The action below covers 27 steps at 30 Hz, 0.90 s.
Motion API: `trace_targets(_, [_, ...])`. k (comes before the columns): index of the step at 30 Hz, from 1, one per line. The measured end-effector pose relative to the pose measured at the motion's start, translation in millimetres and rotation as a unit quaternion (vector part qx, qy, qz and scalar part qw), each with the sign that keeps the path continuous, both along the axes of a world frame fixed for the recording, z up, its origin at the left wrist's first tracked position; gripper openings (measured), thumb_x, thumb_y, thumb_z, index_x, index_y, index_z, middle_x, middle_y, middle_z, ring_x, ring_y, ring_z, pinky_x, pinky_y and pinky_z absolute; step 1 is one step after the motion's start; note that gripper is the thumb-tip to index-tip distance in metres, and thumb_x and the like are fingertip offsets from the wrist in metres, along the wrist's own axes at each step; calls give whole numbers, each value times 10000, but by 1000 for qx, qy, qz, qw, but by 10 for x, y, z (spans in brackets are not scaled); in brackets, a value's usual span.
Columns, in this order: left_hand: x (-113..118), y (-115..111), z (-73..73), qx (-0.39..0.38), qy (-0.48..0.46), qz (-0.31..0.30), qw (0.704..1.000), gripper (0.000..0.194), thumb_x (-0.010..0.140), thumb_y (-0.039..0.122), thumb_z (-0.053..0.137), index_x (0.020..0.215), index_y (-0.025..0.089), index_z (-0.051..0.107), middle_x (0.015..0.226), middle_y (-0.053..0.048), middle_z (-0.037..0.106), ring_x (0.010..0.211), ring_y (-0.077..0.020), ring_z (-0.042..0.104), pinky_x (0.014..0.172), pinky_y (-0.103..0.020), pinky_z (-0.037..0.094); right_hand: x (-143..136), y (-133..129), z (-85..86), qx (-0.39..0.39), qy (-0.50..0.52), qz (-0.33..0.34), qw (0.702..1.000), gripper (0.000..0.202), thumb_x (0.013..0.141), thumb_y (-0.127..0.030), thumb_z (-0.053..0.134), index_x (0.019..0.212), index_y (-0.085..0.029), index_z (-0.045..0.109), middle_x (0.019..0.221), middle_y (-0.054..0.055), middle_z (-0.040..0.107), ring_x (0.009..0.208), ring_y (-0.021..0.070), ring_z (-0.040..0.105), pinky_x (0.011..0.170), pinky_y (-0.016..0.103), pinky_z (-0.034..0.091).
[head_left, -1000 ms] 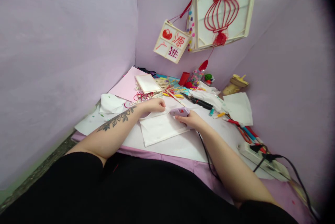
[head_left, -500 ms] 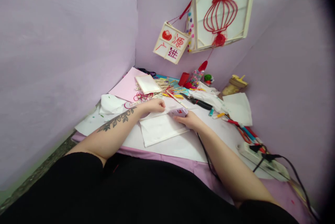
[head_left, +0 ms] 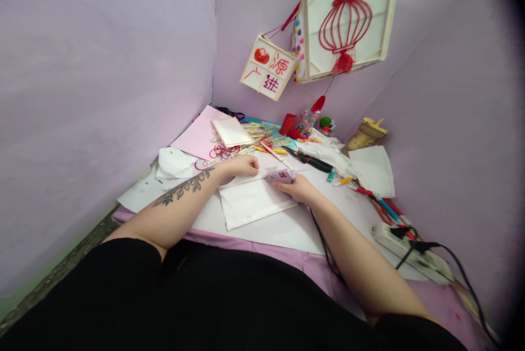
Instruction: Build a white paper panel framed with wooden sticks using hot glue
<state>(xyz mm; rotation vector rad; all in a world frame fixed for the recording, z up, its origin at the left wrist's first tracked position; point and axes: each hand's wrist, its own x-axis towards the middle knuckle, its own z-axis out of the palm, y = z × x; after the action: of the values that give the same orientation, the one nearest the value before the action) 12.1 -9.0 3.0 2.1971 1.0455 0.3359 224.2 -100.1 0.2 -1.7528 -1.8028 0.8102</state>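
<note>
Apparently, the step in hand is close work with a handheld tool along the far part of a pale piece. The right hand [head_left: 298, 187] is wrapped round a lilac tool [head_left: 280, 176], its narrow end turned towards the left hand [head_left: 245, 165]. Those left fingers are curled together at thin white material near the far edge of the white panel [head_left: 251, 206]; I cannot tell whether they clamp it or merely press on it. The panel lies flat on the white paper cover [head_left: 301, 237], nearer the body than the left hand and partly under the right.

From this pose, I judge that any next move calls for a steady left hand and a small, controlled shift of the tool, with its end clear of the fingertips (they are very near one another). The black cord [head_left: 320, 230] hanging below the right wrist needs slack, so that it does not drag on the panel. Beyond the hands lie the black-handled pliers [head_left: 318, 163], loose sticks [head_left: 259, 133] and a small framed panel [head_left: 232, 132], all apart from both hands.
</note>
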Motion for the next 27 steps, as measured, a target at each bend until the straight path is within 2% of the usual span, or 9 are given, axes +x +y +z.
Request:
trace_targets(5, [-2,0,4,1,5,-3,1000,241,624,229,542,827,154,647,790,-9,656,717,-155,554,607,-233,399,24,8,-12,3,-10,-4,1000,332,695,-416,664,910,-165,693,816,36,681,716,176,578,601,246,416])
trace_targets(14, [1,-30,44,0,13,-5,1000,244,651,221,535,856,144,642,834,-21,659,746,-156,563,605,-227,398,107,50,-75,-12,-38,-23,999,353,722,-483,637,852,-158,685,576,2,576,579,152,519,539,243,373])
trace_targets(21, [3,-18,50,1,28,-4,1000,247,652,218,543,867,150,645,849,-19,663,757,-158,570,618,-231,403,152,61,-83,-28,-53,-40,997,351,721,-502,642,799,-160,670,536,3,565,529,143,509,498,238,359])
trace_targets(27, [4,-20,50,-3,21,-2,1000,230,643,207,552,847,154,644,832,-10,661,752,-154,567,619,-226,407,167,38,-43,-57,-41,-54,996,358,702,-515,647,650,-162,613,536,14,584,504,133,509,467,233,357])
